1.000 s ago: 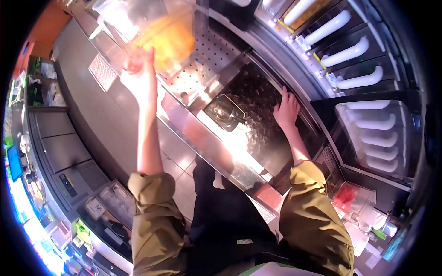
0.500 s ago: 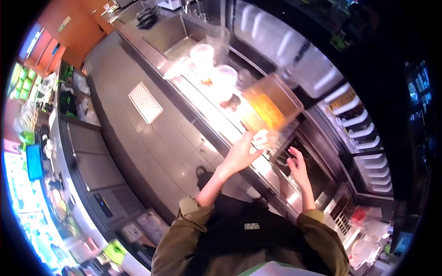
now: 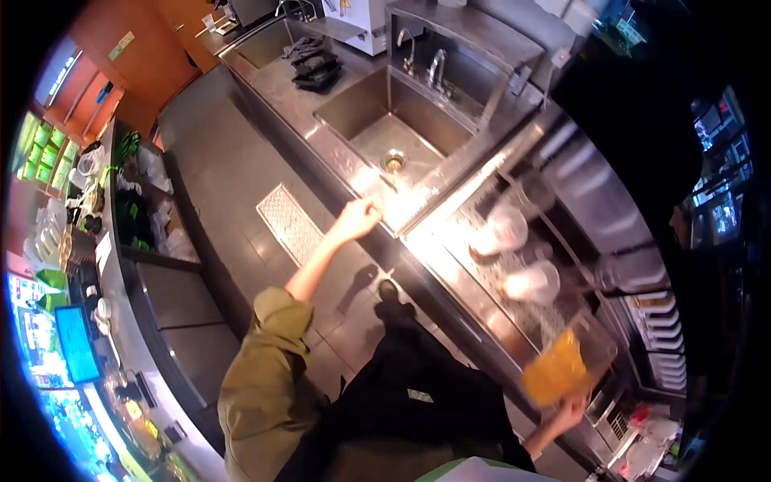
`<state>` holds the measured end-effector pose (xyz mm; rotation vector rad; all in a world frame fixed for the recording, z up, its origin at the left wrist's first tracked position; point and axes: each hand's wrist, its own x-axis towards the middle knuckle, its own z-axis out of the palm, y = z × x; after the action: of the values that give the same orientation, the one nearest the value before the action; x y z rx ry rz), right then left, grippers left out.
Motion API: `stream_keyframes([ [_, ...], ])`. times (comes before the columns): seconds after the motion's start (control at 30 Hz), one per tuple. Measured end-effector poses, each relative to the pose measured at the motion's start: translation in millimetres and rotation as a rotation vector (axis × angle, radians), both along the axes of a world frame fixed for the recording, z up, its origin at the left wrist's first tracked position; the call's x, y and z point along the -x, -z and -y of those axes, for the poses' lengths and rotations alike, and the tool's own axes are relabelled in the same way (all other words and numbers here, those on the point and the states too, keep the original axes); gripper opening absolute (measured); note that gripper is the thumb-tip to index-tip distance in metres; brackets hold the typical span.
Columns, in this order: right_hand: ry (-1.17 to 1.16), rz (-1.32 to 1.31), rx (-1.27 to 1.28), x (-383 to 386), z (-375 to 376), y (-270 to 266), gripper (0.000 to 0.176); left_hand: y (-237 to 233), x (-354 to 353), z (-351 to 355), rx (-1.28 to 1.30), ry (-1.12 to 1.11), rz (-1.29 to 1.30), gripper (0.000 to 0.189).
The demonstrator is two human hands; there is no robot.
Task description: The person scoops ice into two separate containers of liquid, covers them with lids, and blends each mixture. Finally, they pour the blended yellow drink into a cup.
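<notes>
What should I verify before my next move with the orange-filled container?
1. Right hand grips the clear container: ok, it holds the lower end.
2. Lid on the container: cannot tell.
3. Left hand free to help: cannot tell, its fingers are curled at the counter edge beside the sink.
4. Room on the drain rack: not ok, two cups stand on it.

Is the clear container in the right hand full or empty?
Partly full: the container held by the right hand shows orange in one part, and the rest looks clear.
</notes>
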<state>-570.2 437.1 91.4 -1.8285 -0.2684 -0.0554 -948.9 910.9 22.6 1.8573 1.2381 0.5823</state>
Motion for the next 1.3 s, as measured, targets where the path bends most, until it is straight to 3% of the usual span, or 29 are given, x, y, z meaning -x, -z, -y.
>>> stream_keyframes([
  [0.07, 0.102, 0.065, 0.043, 19.8, 38.4, 5.9, 0.008, 5.8, 32.6, -116.1, 0.066, -0.023, -0.055, 0.018],
  [0.13, 0.228, 0.132, 0.096, 89.1, 5.6, -45.2, 0.012, 36.8, 72.4, -253.2, 0.169, -0.036, 0.155, 0.020],
  [0.2, 0.283, 0.190, 0.094, 152.7, -50.5, -84.4, 0.012, 23.5, 103.0, -361.7, 0.250, -0.269, 0.119, 0.019],
  [0.27, 0.338, 0.173, 0.108, 216.6, -108.5, -104.9, 0.013, 57.9, 140.8, -470.6, -0.014, -0.479, -0.037, 0.039],
  [0.33, 0.290, 0.141, 0.047, 267.7, -166.6, -118.0, 0.014, 38.7, 162.0, -522.2, -0.204, -0.595, -0.364, 0.047],
  [0.4, 0.220, 0.097, -0.002, 316.7, -224.9, -125.3, 0.015, 35.3, 185.6, -566.0, -0.090, -0.644, -0.382, 0.048],
  [0.43, 0.183, 0.063, -0.040, 343.1, -258.7, -122.6, 0.016, 44.1, 199.4, -577.6, -0.191, -0.508, -0.308, 0.050],
  [0.5, 0.099, -0.013, -0.120, 393.2, -336.0, -112.7, 0.017, 70.6, 213.6, -620.8, 0.058, -0.541, 0.096, 0.052],
  [0.53, 0.224, 0.020, -0.039, 419.4, -395.1, -106.7, 0.022, 131.3, 232.5, -679.4, -0.017, -0.482, -0.163, 0.048],
  [0.6, 0.098, -0.124, -0.177, 454.0, -455.9, -67.2, 0.024, 106.4, 234.4, -693.7, -0.092, -0.359, -0.280, 0.045],
  [0.67, 0.143, -0.127, -0.030, 494.5, -543.0, -40.8, 0.020, 74.1, 239.5, -719.4, -0.194, -0.462, -0.282, 0.042],
  [0.73, -0.062, -0.101, -0.154, 536.2, -632.0, -20.7, 0.021, 30.1, 268.4, -741.5, -0.278, -0.270, -0.201, 0.042],
  [0.8, -0.064, -0.228, -0.193, 586.1, -729.8, -36.4, 0.016, 42.5, 278.3, -754.4, -0.189, -0.034, -0.230, 0.048],
  [0.83, -0.136, -0.292, -0.305, 598.8, -753.0, -17.2, 0.020, 56.7, 271.4, -750.3, -0.132, -0.022, -0.291, 0.053],
  [0.87, 0.007, -0.312, -0.413, 623.2, -793.9, -12.4, 0.028, 67.4, 265.9, -750.0, -0.088, -0.015, -0.351, 0.059],
  [0.9, 0.056, -0.349, -0.434, 643.9, -822.9, -7.2, 0.033, 69.1, 259.2, -750.2, 0.099, 0.007, -0.291, 0.063],
  [0.97, -0.196, -0.327, -0.509, 671.9, -865.1, -0.7, 0.031, 72.0, 242.4, -767.3, 0.352, 0.123, -0.155, 0.064],
  [1.0, -0.116, -0.360, -0.464, 688.5, -893.4, -6.4, 0.032, 86.4, 237.5, -776.9, 0.432, 0.214, -0.096, 0.061],
  [1.03, -0.122, -0.369, -0.499, 701.4, -913.5, -3.3, 0.036, 87.3, 230.4, -791.1, 0.253, 0.282, -0.235, 0.050],
  [1.07, -0.185, -0.363, -0.478, 706.0, -927.4, 6.7, 0.033, 90.3, 222.9, -796.4, 0.126, 0.220, -0.211, 0.039],
  [1.13, -0.107, -0.393, -0.387, 721.2, -965.0, 5.8, 0.023, 6.4, 255.2, -799.8, -0.238, 0.266, -0.240, 0.038],
  [1.17, -0.078, -0.422, -0.308, 725.2, -981.8, 10.5, 0.019, -20.8, 273.2, -812.3, -0.274, 0.300, -0.314, 0.035],
  [1.27, -0.058, -0.412, -0.291, 730.5, -1017.0, 44.3, 0.022, -89.7, 338.5, -855.8, -0.429, 0.299, -0.540, 0.031],
  [1.3, -0.059, -0.402, -0.321, 729.8, -1030.5, 44.3, 0.022, -97.8, 358.4, -873.6, -0.589, 0.204, -0.567, 0.030],
])
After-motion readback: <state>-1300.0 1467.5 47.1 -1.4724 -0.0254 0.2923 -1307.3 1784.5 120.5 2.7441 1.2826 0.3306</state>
